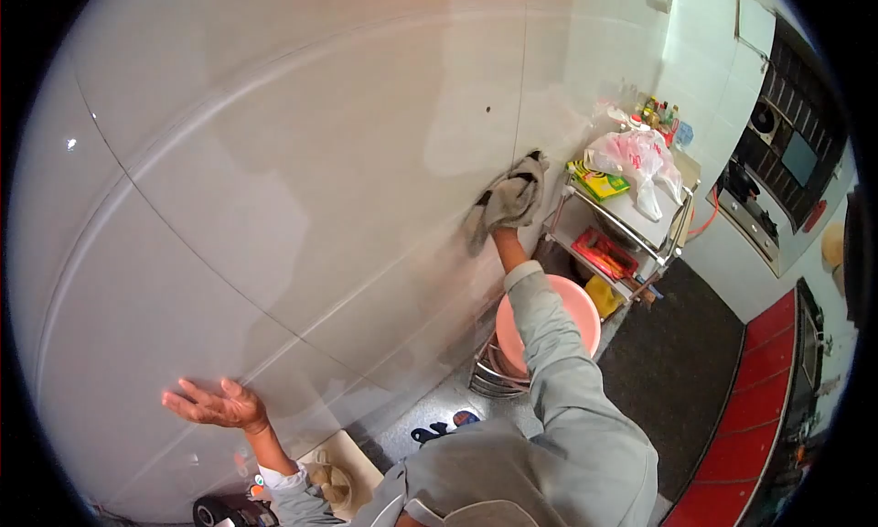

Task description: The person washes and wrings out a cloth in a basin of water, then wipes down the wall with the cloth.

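My right hand (504,235) holds a grey cloth with dark patches (515,196) against the shiny, light-coloured tiled wall (366,161). Most of its fingers are hidden under the bunched cloth. Lower down at the left, my left hand (215,406) is raised close to the wall with its fingers spread and nothing in it. Whether it touches the tiles I cannot tell.
Below my right arm a pink basin (578,309) rests on a metal stand (494,378). A shelf rack (651,243) beside it carries a white plastic bag (640,161), a yellow-green box (599,181) and bottles. Dark slippers (430,433) lie on the floor. Red cabinets (745,390) stand right.
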### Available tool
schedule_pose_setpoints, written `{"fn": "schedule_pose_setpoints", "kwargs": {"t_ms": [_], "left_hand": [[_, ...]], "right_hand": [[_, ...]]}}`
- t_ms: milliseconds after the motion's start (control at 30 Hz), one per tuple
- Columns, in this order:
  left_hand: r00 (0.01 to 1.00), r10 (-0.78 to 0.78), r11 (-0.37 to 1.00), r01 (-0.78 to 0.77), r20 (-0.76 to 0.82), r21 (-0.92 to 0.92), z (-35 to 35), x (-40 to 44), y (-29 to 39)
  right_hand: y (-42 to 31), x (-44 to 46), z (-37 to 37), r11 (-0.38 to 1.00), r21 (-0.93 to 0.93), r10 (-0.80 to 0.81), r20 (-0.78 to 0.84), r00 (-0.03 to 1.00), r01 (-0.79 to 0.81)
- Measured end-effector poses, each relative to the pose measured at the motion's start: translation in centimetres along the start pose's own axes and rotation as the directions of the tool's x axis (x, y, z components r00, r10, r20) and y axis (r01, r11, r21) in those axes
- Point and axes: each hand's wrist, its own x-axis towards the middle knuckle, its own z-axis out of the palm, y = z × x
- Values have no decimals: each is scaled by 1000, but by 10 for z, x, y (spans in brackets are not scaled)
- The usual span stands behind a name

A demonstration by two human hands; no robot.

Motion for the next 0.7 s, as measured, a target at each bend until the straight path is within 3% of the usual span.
{"fn": "schedule_pose_setpoints", "kwargs": {"t_ms": [167, 333, 433, 500, 700], "left_hand": [[999, 29, 997, -31, 29, 74, -4, 2, 0], [999, 47, 997, -48, 24, 56, -5, 5, 3], [999, 28, 999, -29, 37, 41, -3, 3, 2], [1000, 10, 996, -11, -10, -92, 1, 2, 1], [999, 45, 999, -45, 0, -19, 1, 2, 0]], "right_hand": [[-29, -50, 16, 1000, 2, 13, 85, 996, -13], [-113, -141, -8, 956, 228, -237, 232, 943, 185], [-117, -146, -18, 923, 297, -324, 256, 911, 245], [-97, -126, -15, 935, 277, -291, 241, 926, 222], [4, -48, 6, 999, 49, -16, 152, 988, 9]]}}
